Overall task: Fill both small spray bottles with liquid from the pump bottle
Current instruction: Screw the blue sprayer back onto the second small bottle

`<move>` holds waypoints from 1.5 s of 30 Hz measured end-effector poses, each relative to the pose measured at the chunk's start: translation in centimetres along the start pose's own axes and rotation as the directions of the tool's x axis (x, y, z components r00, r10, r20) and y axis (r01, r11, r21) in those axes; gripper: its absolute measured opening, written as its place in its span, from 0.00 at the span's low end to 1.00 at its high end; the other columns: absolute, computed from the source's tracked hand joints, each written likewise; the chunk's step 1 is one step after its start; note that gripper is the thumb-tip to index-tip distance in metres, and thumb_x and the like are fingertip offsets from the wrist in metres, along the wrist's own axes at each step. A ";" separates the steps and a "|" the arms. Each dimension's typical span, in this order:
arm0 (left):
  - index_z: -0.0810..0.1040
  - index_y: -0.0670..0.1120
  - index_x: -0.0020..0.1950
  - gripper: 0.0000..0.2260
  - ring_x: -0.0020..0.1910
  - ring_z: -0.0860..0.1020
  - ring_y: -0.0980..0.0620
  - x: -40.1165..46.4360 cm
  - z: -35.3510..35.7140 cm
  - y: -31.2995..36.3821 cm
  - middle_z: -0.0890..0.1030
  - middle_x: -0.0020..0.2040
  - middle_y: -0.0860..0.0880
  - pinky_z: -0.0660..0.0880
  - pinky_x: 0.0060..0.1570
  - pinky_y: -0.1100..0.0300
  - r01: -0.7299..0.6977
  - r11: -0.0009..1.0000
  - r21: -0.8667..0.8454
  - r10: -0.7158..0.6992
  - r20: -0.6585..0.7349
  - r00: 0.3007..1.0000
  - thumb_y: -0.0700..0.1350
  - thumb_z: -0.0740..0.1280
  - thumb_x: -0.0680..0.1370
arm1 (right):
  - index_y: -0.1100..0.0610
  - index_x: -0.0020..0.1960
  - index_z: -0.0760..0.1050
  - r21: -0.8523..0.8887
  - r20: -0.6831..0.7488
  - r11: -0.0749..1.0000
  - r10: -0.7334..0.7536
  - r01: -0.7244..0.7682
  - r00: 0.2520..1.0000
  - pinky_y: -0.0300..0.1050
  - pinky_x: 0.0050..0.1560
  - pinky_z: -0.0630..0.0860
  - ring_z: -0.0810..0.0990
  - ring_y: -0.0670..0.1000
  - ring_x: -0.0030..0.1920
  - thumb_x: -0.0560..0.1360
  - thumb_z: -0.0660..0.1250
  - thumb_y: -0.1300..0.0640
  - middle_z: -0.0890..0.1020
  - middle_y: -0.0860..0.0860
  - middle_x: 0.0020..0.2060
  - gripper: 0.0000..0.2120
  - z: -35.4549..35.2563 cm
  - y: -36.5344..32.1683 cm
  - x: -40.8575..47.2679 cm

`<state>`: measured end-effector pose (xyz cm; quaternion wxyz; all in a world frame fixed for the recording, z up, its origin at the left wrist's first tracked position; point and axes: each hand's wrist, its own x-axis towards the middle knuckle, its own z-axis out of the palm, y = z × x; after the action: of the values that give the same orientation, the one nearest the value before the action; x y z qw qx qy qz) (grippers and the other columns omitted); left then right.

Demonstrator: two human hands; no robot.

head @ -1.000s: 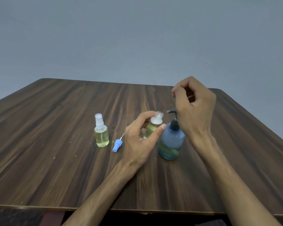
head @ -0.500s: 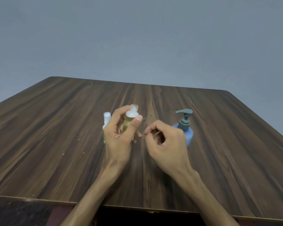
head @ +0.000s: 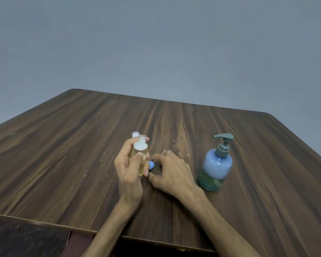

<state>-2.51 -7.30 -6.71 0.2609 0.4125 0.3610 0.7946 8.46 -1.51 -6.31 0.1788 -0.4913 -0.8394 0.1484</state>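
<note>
My left hand [head: 130, 171] grips the open bottle [head: 140, 156], fingers curled round its far side and thumb pressed on its near face, holding it upright above the table [head: 63, 145], about midway between the left and right edges. The bottle's neck is uncapped; yellowish liquid fills most of the body, with a pale band at the shoulder. Just behind it, the white top of the second bottle [head: 135, 134] peeks over my fingers; the rest of that bottle is hidden by my hand, so I cannot tell how full it is.

My right hand [head: 171, 173] rests low on the table just beside the left, fingers curled in towards the blue cap [head: 151, 165], which shows only as a small blue piece between the two hands. I cannot tell whether the fingertips actually pinch it or only touch it.

The pump bottle [head: 216, 167] stands upright to the right of my right hand, apart from it, nearer the table's right edge than the left. Its grey pump head points left. Greenish liquid sits in its lower part, with a pale blue layer above.
</note>
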 end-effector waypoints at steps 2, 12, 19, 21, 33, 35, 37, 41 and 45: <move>0.83 0.41 0.58 0.16 0.29 0.69 0.47 0.1 -0.2 0.0 0.73 0.35 0.38 0.71 0.32 0.60 0.010 0.999 0.035 -0.010 0.005 1.000 0.45 0.63 0.75 | 0.42 0.56 0.81 -0.001 -0.006 1.000 0.015 -0.015 1.000 0.47 0.46 0.67 0.80 0.53 0.51 0.76 0.70 0.42 0.71 0.45 0.48 0.11 -0.1 0.2 0.1; 0.86 0.50 0.57 0.17 0.32 0.73 0.48 0.6 -0.2 -0.1 0.79 0.40 0.44 0.68 0.29 0.60 0.061 0.996 0.070 -0.060 -0.010 0.998 0.40 0.61 0.76 | 0.47 0.57 0.80 -0.093 -0.005 0.994 -0.060 0.060 0.998 0.46 0.43 0.67 0.75 0.49 0.45 0.75 0.71 0.43 0.72 0.44 0.50 0.13 -0.8 1.0 -1.5; 0.86 0.48 0.57 0.17 0.35 0.76 0.49 0.5 0.2 -0.1 0.82 0.46 0.44 0.72 0.32 0.65 0.054 0.995 0.082 -0.054 -0.004 0.999 0.39 0.61 0.75 | 0.43 0.50 0.77 -0.101 0.085 0.973 -0.199 0.207 0.976 0.39 0.37 0.60 0.73 0.47 0.44 0.77 0.69 0.49 0.72 0.43 0.43 0.03 -2.2 0.7 -1.1; 0.86 0.49 0.56 0.17 0.35 0.75 0.47 0.6 0.1 -0.1 0.81 0.44 0.44 0.72 0.32 0.64 0.055 0.994 0.090 -0.055 -0.006 0.998 0.39 0.61 0.75 | 0.43 0.45 0.72 -0.091 0.067 0.969 -0.223 0.229 0.972 0.38 0.36 0.60 0.72 0.47 0.42 0.77 0.70 0.49 0.72 0.43 0.40 0.06 -2.2 0.7 -1.1; 0.83 0.39 0.59 0.17 0.36 0.75 0.49 0.2 0.3 0.0 0.81 0.43 0.43 0.72 0.33 0.61 0.003 0.998 0.069 0.000 -0.037 0.999 0.42 0.63 0.74 | 0.55 0.57 0.83 0.571 -0.568 0.736 0.034 0.364 0.822 0.38 0.35 0.79 0.83 0.48 0.34 0.81 0.74 0.58 0.85 0.46 0.38 0.06 -4.7 -0.6 -1.7; 0.83 0.39 0.58 0.18 0.36 0.76 0.49 0.1 0.3 0.1 0.81 0.43 0.43 0.72 0.33 0.61 -0.005 0.998 0.065 0.007 -0.020 1.000 0.45 0.64 0.73 | 0.55 0.56 0.83 0.641 -0.571 0.652 0.052 0.405 0.820 0.48 0.35 0.82 0.85 0.57 0.37 0.81 0.74 0.54 0.86 0.51 0.40 0.06 -6.4 -1.5 -1.5; 0.83 0.42 0.57 0.16 0.35 0.74 0.48 0.1 0.2 0.1 0.80 0.40 0.44 0.71 0.33 0.61 -0.003 0.998 0.067 0.003 0.003 1.000 0.44 0.64 0.73 | 0.56 0.55 0.83 0.675 -0.571 0.598 0.054 0.432 0.819 0.51 0.36 0.82 0.85 0.60 0.40 0.80 0.73 0.52 0.87 0.55 0.42 0.08 -8.0 -2.3 -0.8; 0.85 0.51 0.53 0.13 0.35 0.73 0.46 0.0 0.3 0.0 0.79 0.38 0.44 0.71 0.33 0.59 -0.021 0.997 0.069 0.018 0.045 0.999 0.47 0.64 0.73 | 0.62 0.56 0.83 0.705 -0.578 0.532 0.050 0.469 0.814 0.40 0.39 0.80 0.87 0.53 0.39 0.82 0.73 0.56 0.89 0.54 0.42 0.08 -9.6 -2.9 0.3; 0.85 0.51 0.54 0.13 0.38 0.76 0.45 0.0 0.3 0.0 0.78 0.40 0.44 0.72 0.33 0.56 -0.043 0.996 0.084 0.038 0.059 0.998 0.46 0.64 0.74 | 0.63 0.56 0.82 0.710 -0.591 0.504 0.046 0.492 0.805 0.40 0.38 0.79 0.87 0.51 0.39 0.82 0.73 0.57 0.89 0.53 0.42 0.08 -9.3 -3.0 1.2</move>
<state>-2.24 -7.13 -6.58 0.2373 0.4529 0.3785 0.7716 9.72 -1.21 3.43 0.6380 -0.2450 -0.6341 0.3617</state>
